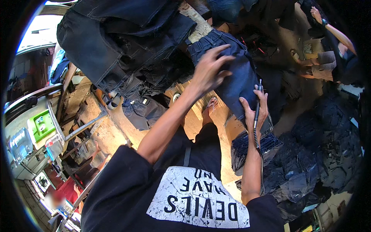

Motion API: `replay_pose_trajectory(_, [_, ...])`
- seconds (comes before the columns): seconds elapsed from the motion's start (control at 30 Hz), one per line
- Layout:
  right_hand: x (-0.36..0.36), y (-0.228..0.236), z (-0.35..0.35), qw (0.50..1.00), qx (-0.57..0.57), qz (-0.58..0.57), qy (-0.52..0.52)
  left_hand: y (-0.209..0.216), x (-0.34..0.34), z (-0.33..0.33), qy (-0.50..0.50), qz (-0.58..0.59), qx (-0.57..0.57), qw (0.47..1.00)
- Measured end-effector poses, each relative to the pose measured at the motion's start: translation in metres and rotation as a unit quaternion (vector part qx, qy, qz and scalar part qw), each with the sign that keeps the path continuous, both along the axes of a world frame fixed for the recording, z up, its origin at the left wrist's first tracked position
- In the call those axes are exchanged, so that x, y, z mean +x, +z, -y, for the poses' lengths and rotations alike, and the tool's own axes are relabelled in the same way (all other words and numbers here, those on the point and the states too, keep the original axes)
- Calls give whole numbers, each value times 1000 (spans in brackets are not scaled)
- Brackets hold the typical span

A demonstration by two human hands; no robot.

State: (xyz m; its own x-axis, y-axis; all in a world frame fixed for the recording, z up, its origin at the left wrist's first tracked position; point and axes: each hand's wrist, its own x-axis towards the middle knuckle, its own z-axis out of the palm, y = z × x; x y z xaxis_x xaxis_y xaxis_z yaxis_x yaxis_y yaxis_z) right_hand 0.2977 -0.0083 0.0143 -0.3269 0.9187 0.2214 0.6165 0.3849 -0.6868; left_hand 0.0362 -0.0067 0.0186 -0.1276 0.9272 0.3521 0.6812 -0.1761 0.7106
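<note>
Dark blue denim jeans [235, 73] lie over a narrow worn board [197, 21], waistband toward the far end. My left hand [212, 69] is over the jeans below the waistband, its fingers spread and nothing in them; whether it touches the cloth I cannot tell. My right hand [263, 107] is at the near right edge of the jeans. It holds a slim black pen-shaped handpiece [257, 112], whose thin metal tip points away from me. From its lower end a spring-sleeved cable [256, 136] runs back along my right forearm.
A heap of dark denim [116, 42] rises on the left. Bundled dark garments [309, 154] are piled on the right. A co-worker's arm [340, 36] shows at the far right, another person [69, 193] at lower left. Left stands a table with a green tray [40, 125].
</note>
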Motion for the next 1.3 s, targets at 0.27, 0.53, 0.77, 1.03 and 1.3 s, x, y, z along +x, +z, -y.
replay_pose_trajectory(0.27, [8, 3, -17, 991, 10, -125, 37, 22, 13, 18, 157, -96, -229, 956])
replay_pose_trajectory(0.53, [-70, 17, -42, 976, -72, -179, 101, 23, -3, 23, 180, 72, -268, 944])
replay_pose_trajectory(0.77, [-118, -11, -41, 959, 50, -191, 204, -9, -33, 43, 109, 234, -175, 950])
replay_pose_trajectory(1.03, [-110, -18, -36, 960, 33, -160, 229, -18, -43, 48, 80, 226, -170, 956])
replay_pose_trajectory(1.3, [-112, -19, -36, 961, 53, -148, 229, -22, -42, 49, 77, 301, -178, 934])
